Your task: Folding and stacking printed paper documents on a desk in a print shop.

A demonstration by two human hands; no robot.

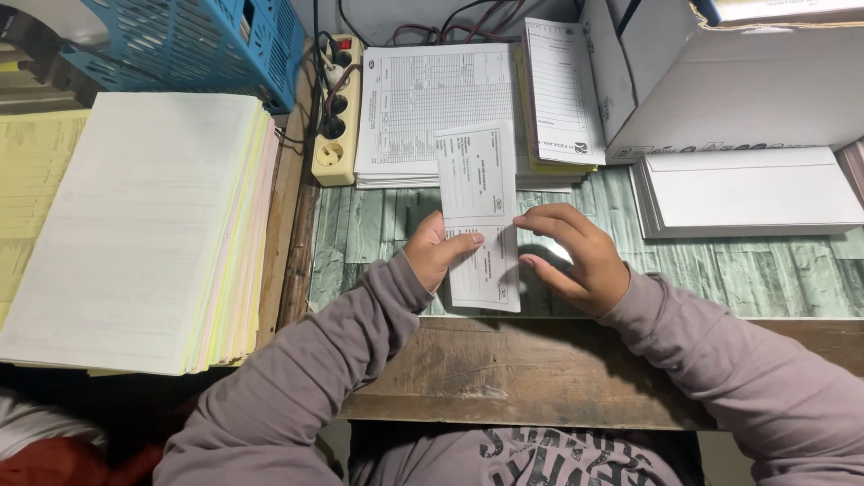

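Head view | left hand (434, 252) fingers clamped on thin rectangular paper slip (479, 216) | right hand (576, 259) fingers curled, touching its edge

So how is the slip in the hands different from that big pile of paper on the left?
The slip is one narrow sheet, held off the desk between the left hand and the right hand; the big pile is a thick stack lying flat, untouched. The slip is white; the pile's edges show white, yellow and pink layers. Both are printed forms.

matt paper slip (477, 193), rough wooden desk edge (504, 369)
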